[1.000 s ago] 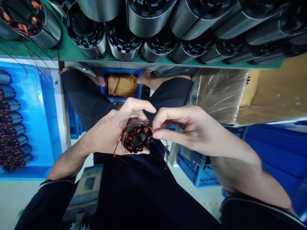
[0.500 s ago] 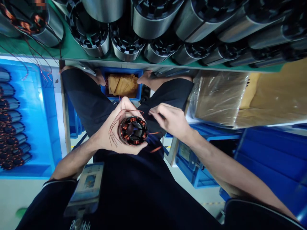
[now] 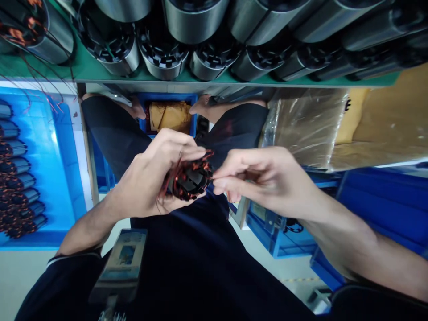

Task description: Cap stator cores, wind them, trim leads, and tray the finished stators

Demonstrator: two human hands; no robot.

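Note:
My left hand [image 3: 152, 171] is wrapped around a wound motor stator [image 3: 192, 180], with the end bearing copper coils and black slot insulation turned up and tilted to the right. Loose reddish lead wires [image 3: 163, 196] hang over the stator's left side, against my palm. At the stator's right rim, the thumb and forefinger of my right hand [image 3: 264, 180] are pinched together on a thin copper wire [image 3: 213, 178]. Most of that wire is hidden by my fingers, and the stator's lower body is hidden by my left hand.
Rows of steel stator cores [image 3: 197, 22] stand on a green bench top [image 3: 160, 84] ahead. A blue tray [image 3: 53, 178] at left holds wound stators. Between my feet sits a blue bin [image 3: 171, 96] with brown paper pieces. Plastic-wrapped cardboard [image 3: 301, 125] and blue crates [image 3: 287, 249] lie at right.
My right hand has come in to the stator's right rim and pinches there. The stator has tilted to the right, and my left-hand fingers have shifted over its top edge.

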